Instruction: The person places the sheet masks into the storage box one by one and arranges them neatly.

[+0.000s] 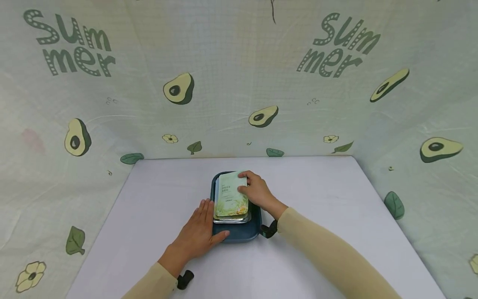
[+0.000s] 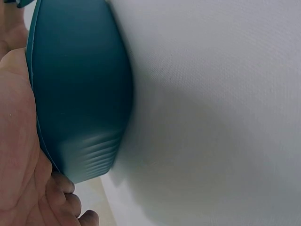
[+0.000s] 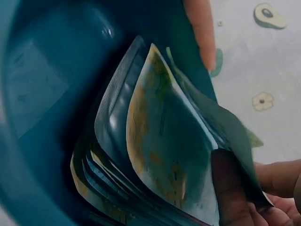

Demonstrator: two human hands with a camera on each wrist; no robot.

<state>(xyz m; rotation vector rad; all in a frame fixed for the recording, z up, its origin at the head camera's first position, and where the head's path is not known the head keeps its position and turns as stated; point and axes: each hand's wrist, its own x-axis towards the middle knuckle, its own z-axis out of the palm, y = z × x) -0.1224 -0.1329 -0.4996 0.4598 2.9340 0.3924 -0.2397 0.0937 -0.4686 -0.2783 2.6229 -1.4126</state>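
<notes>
A blue tray (image 1: 236,233) with raised walls stands on the white table, holding a stack of flat sachets (image 3: 108,183). On top lies a pale green sachet (image 1: 230,195) with a flower print and small lettering. My right hand (image 1: 259,193) pinches its upper right edge between thumb and fingers. The right wrist view shows the fingers tucked behind that sachet, its sheet bent away from the silvery ones beneath. My left hand (image 1: 198,232) rests against the tray's left rim, fingers straight and thumb spread over the near corner. In the left wrist view its palm (image 2: 19,141) lies along the rim.
White cloth covers the table (image 1: 168,182) around the tray. Behind and at both sides hangs a pale curtain (image 1: 224,54) printed with avocados, leaves and lettering. A black wrist camera mount (image 1: 269,229) sits close to the tray's right side.
</notes>
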